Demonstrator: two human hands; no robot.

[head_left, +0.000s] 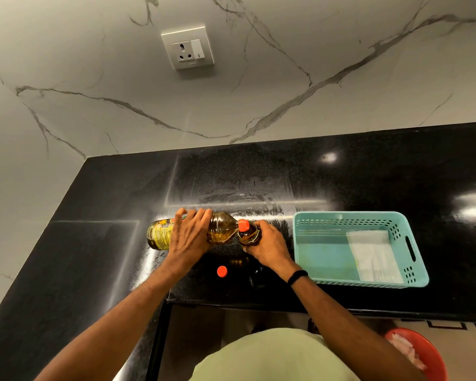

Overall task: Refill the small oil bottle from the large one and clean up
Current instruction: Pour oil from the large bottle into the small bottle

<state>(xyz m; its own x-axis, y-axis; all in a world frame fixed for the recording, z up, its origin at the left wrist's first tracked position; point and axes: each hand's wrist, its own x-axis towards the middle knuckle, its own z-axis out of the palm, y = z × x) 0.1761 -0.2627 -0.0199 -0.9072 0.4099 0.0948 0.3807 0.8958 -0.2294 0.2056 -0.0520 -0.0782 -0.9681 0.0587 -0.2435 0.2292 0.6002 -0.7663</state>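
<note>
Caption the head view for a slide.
Left hand tips large oil bottle into small bottle gripped by right hand, beside a teal basket.

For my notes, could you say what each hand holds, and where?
The left hand grips the large oil bottle around its middle; the right hand holds the small bottle around its body.

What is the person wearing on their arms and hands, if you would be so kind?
Both hands are bare, with no gloves or rings that I can see. The left hand and its wrist are unadorned, while the right hand has a slim black band round its wrist. No sleeves are in view. A pale green garment covers the torso below.
</note>
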